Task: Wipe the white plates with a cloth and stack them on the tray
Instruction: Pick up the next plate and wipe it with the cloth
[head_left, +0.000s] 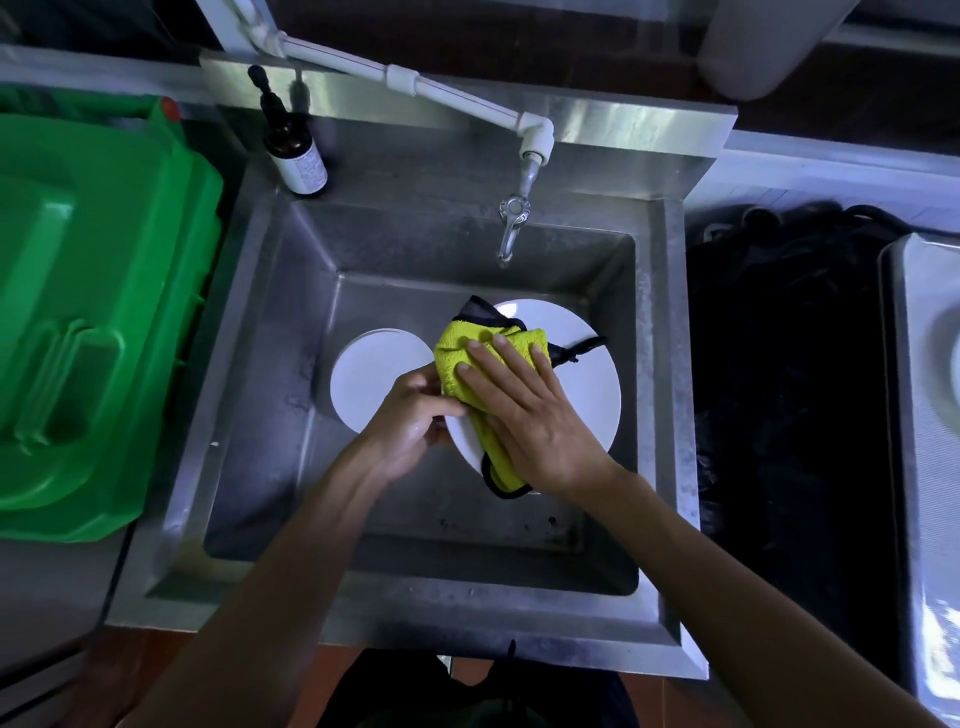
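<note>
Over the steel sink (249, 364) I hold a large white plate (587, 384). My left hand (410, 421) grips its left rim, fingers curled round the edge. My right hand (530, 415) lies flat with straight fingers on a yellow cloth with black trim (478, 353), pressing it against the plate's face. A stack of smaller white plates (374, 379) sits on the sink floor to the left, partly hidden by my left hand.
A tap (511, 228) hangs over the back of the basin. A brown pump bottle (293, 145) stands on the back left ledge. A green plastic bin lid (88, 312) lies to the left. Black cloth (779, 364) and a steel tray (924, 415) are at the right.
</note>
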